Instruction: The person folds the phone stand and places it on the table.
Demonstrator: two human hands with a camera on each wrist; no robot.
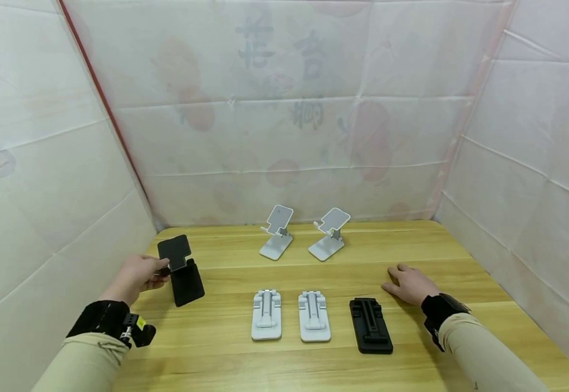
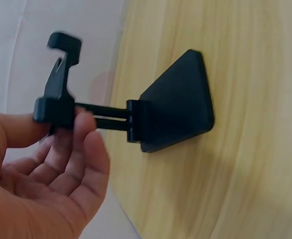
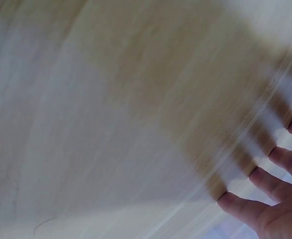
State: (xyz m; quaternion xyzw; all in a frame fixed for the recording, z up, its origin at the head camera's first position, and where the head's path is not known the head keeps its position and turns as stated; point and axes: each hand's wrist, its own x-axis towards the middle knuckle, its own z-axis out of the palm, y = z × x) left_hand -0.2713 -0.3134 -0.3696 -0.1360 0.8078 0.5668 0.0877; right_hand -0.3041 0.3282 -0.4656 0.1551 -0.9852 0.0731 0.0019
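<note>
Left hand: the person's bare left hand pinches one edge of an unfolded matte-black phone stand with a rectangular, notched upper plate, thumb against the fingers and no gap beyond the thickness of the part held.
Held black stand: near the far left corner of the yellow wood-grain worktop, beside its left edge; the plate tilts above a flat black base, joined to it by a twin-bar stem. Whether the base touches the wood, I cannot tell.
Right hand: the bare right hand lies toward the right edge of the worktop with nothing in its grip, fingers spread and nearly straight, fingertips touching the wood.
Unfolded white stands: two white-rimmed stands with grey plates, one left and one right, upright near the middle of the far edge.
Folded stands: a row nearer the person, of a flat white plastic stand, a second like it just beside, and a flat black one nearest the right hand.
Wrists: black straps, left and right, over beige sleeves.
Surround: pale printed cloth walls behind the far edge and along both sides.
</note>
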